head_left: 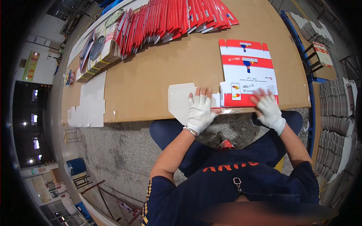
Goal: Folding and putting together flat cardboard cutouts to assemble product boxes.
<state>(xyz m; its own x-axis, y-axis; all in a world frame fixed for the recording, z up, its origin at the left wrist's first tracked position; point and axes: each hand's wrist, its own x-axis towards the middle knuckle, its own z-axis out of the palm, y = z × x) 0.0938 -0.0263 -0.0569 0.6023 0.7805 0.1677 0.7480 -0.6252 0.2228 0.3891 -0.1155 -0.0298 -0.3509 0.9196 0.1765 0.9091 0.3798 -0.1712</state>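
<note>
White gloves (200, 111), probably navy shirt (211, 184)

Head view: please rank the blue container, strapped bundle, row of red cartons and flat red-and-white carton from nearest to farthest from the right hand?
From the right hand:
1. Flat red-and-white carton, directly in front.
2. Row of red cartons, across the table.
3. Strapped bundle, table's left part.
4. Blue container, off the table, left.
</note>
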